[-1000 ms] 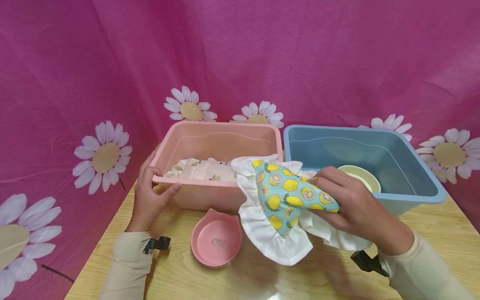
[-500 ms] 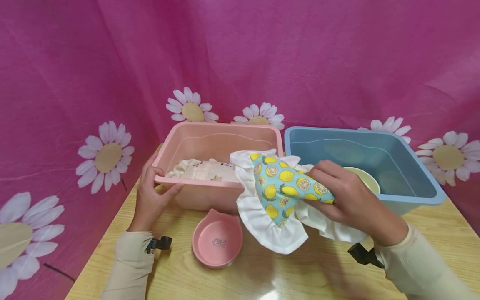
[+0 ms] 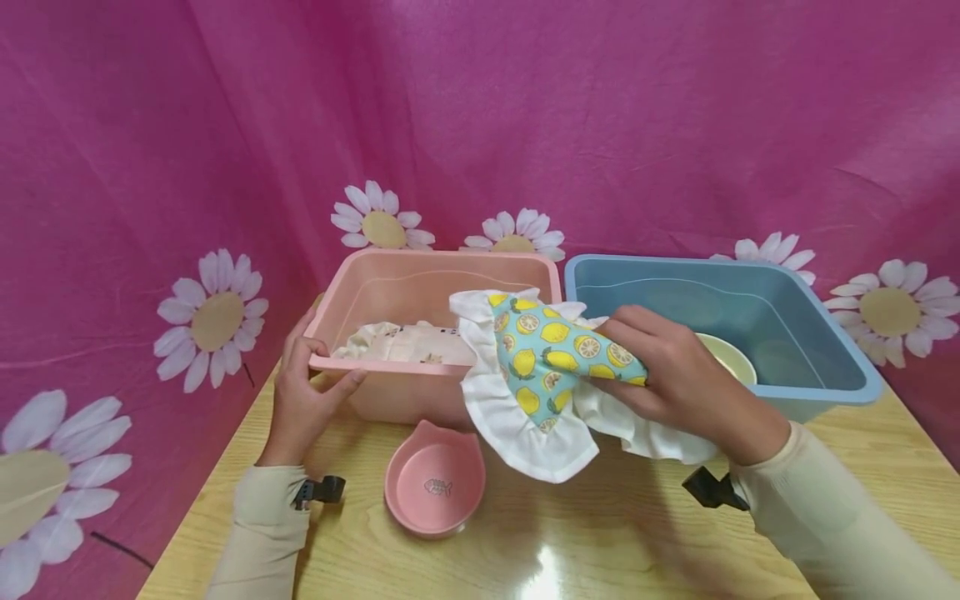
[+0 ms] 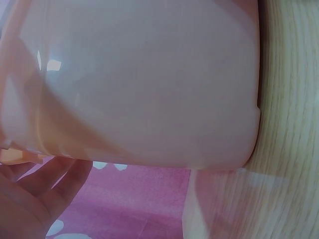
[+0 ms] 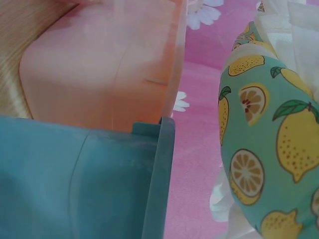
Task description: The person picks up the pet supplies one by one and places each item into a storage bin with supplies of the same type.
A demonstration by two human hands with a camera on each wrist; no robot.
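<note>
My left hand [image 3: 296, 408] grips the near left corner of a pink plastic bin [image 3: 405, 367], fingers over the rim and thumb against the front wall. The left wrist view shows those fingers [image 4: 65, 181] at the bin's edge. In my right hand [image 3: 686, 383] is a bunched lemon-print cloth [image 3: 532, 358] with white ruffles, held above the table and overlapping the bin's near right corner. The right wrist view shows the lemon print [image 5: 269, 144] up close; the gripping fingers are hidden there. Inside the pink bin lies a cream ruffled cloth [image 3: 420, 343] with small prints.
A blue bin [image 3: 825, 393] stands right beside the pink one, with a pale green bowl [image 3: 731, 357] inside. In front of the pink bin sits a pink cat-eared bowl [image 3: 435, 483] with a fishbone drawing. A magenta flowered curtain [image 3: 480, 125] hangs behind the wooden table [image 3: 600, 542].
My right hand has carried the lemon-print cloth left and slightly away from me, towards the pink bin. The left hand keeps its grip on the rim.
</note>
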